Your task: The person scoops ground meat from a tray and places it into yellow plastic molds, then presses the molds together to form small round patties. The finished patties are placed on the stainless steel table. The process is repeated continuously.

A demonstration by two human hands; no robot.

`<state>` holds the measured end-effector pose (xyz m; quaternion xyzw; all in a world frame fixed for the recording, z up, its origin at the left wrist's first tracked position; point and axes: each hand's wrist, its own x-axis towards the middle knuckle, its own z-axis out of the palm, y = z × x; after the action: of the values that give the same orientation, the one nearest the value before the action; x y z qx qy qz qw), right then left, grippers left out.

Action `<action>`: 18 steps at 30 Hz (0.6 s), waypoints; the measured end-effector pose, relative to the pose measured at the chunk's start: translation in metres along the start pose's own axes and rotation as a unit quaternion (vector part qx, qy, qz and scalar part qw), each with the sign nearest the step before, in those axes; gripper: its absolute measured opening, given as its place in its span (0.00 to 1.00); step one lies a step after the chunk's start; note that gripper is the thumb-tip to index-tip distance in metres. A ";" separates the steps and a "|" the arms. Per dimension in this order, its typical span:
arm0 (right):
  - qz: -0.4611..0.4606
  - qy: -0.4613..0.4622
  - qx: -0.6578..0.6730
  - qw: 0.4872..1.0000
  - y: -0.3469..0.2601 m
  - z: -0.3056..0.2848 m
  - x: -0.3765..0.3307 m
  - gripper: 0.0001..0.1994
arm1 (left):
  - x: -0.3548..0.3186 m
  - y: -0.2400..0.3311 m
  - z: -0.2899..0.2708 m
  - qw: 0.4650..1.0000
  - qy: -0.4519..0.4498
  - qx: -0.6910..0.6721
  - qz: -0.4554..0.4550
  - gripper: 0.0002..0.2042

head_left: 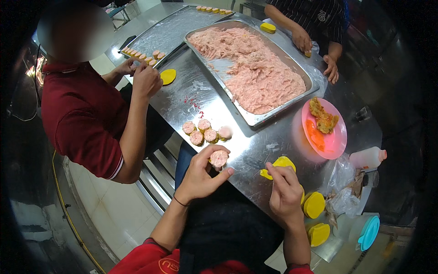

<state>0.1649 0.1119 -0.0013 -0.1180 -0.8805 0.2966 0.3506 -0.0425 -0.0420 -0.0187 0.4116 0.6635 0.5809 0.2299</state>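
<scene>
Squeezing too hard could split the meat-filled dumpling (pixel 219 158) that the left hand (pixel 200 177) grasps, lower centre, while the right hand (pixel 284 194) pinches a blurred thin tool (pixel 258 163)

The red shirt (pixel 142 261) bears a lettered emblem (pixel 169 266), the striped shirt (pixel 308 13) a white logo (pixel 323 17).

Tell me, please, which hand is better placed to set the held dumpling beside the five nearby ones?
Probably the left hand: it holds the pink-topped dumpling close to the five dumplings. The right hand is farther away, near yellow wrappers.
</scene>
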 end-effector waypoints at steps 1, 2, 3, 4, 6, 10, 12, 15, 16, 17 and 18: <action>0.004 0.016 0.009 1.000 0.004 0.002 -0.003 0.23 | 0.007 -0.001 -0.001 0.998 -0.010 0.046 0.049 0.17; 0.008 0.032 0.018 0.999 0.008 0.004 -0.006 0.22 | 0.014 -0.001 -0.001 0.990 -0.015 0.099 0.103 0.18; 0.016 0.041 0.028 0.999 0.012 0.006 -0.010 0.21 | 0.016 0.000 0.001 0.995 -0.020 0.089 0.050 0.17; 0.025 0.051 0.037 0.998 0.016 0.009 -0.014 0.21 | 0.021 0.000 0.004 0.993 -0.024 0.100 0.054 0.18; 0.045 0.070 0.052 0.995 0.022 0.012 -0.021 0.19 | 0.035 -0.001 0.006 0.990 -0.033 0.118 0.065 0.18; 0.067 0.104 0.060 0.991 0.028 0.015 -0.033 0.18 | 0.057 -0.004 0.012 0.949 -0.037 0.280 0.138 0.19; 0.066 0.114 0.062 0.989 0.029 0.017 -0.036 0.18 | 0.066 -0.007 0.017 0.940 -0.016 0.320 0.116 0.19; 0.064 0.118 0.069 0.989 0.030 0.019 -0.037 0.18 | 0.079 -0.012 0.022 0.919 0.012 0.382 0.100 0.19; 0.063 0.117 0.070 0.989 0.030 0.020 -0.037 0.18 | 0.081 -0.013 0.022 0.913 0.007 0.395 0.099 0.19; 0.066 0.116 0.074 0.988 0.030 0.021 -0.037 0.18 | 0.084 -0.014 0.022 0.907 0.000 0.411 0.094 0.18; 0.059 0.116 0.070 0.989 0.030 0.021 -0.037 0.18 | 0.086 -0.014 0.020 0.899 -0.010 0.431 0.080 0.18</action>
<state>0.1767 0.1109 -0.0518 -0.1787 -0.8023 0.3622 0.4396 -0.0779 0.0397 -0.0218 0.5280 0.8115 0.2501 -0.0103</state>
